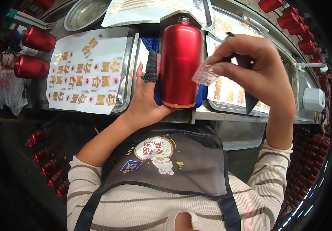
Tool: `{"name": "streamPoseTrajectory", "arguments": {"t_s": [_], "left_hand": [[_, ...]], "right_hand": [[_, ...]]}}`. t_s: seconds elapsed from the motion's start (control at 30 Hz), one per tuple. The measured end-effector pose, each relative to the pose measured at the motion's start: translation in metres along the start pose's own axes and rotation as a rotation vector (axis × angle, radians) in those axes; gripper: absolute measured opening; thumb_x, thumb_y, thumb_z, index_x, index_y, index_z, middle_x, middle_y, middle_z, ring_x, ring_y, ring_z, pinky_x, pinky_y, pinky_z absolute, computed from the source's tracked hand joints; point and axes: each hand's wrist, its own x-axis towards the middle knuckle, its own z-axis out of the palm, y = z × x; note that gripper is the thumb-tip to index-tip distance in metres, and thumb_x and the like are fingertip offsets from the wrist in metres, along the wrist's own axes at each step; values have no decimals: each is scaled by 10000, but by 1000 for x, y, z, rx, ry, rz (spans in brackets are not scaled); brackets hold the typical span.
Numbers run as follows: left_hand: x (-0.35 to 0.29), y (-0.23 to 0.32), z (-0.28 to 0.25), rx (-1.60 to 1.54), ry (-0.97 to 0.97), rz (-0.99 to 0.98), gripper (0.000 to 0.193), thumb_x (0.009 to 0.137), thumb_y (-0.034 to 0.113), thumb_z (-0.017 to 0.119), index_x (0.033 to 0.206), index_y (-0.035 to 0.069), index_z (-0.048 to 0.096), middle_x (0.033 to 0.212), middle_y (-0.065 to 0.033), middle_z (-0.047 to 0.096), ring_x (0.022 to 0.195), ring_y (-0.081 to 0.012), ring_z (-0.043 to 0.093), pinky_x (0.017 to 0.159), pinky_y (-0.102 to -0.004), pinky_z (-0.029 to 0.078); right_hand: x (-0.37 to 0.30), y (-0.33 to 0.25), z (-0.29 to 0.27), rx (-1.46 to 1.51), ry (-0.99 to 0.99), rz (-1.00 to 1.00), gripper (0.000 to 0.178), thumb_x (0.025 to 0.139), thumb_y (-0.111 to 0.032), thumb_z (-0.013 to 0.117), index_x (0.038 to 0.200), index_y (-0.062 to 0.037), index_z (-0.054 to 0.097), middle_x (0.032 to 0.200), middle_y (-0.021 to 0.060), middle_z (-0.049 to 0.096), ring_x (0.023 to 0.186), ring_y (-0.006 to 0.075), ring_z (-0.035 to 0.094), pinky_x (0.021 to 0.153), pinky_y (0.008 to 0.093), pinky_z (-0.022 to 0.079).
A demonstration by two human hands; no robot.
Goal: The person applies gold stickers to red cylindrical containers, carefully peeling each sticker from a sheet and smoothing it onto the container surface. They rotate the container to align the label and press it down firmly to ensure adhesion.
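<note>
A shiny red bottle (182, 65) with a bare neck lies at the centre, its neck pointing away from me. My left hand (147, 98) grips its left side near the base. A dark knitted cover (151, 67) sits over one finger of that hand. On the right, my right hand (252, 65) pinches a small, pale decal piece (206, 74) with printed marks, close beside the bottle. A dark flat piece (251, 103) shows below that same hand; part of it is hidden, and I cannot make out its kind.
Left of the bottle, a tray (129, 69) bears a sheet of gold decals (83, 81). More decals lie on a right-hand tray (227, 94). Red bottles (31, 66) lie far left. A metal bowl (87, 14) stands behind, and a white container (313, 99) stands at right.
</note>
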Motion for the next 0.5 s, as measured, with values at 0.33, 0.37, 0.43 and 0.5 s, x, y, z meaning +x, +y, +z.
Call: {"name": "streamPoseTrajectory", "arguments": {"t_s": [0.33, 0.37, 0.43, 0.5], "left_hand": [[3, -5, -7, -25, 20, 167, 1106, 748, 480, 833, 1548, -6, 245, 1509, -230, 410, 1415, -371, 391, 1191, -575, 20], [4, -5, -11, -36, 22, 184, 1125, 750, 489, 832, 1549, -25, 230, 1508, -237, 408, 1414, -371, 392, 1196, -562, 32], [12, 1, -18, -256, 24, 67, 1131, 779, 500, 819, 1539, -72, 207, 1511, -257, 395, 1411, -332, 389, 1195, -493, 147], [25, 8, -18, -540, 118, -105, 956, 854, 430, 789, 1479, -97, 294, 1450, -264, 448, 1365, -269, 428, 1121, -379, 357]], "right_hand": [[47, 25, 23, 25, -109, 78, 155, 792, 48, 712, 941, 51, 670, 836, 67, 687, 779, 99, 649, 702, 249, 524], [48, 27, 23, 8, -100, 70, 162, 781, 58, 706, 939, 51, 668, 831, 71, 685, 779, 107, 652, 705, 254, 525], [47, 30, 27, 9, -73, 63, 167, 770, 64, 697, 932, 54, 660, 814, 75, 677, 769, 122, 655, 712, 263, 527], [48, 31, 28, 10, -66, 59, 171, 764, 63, 696, 930, 53, 652, 794, 77, 668, 754, 130, 650, 714, 267, 527]]}}
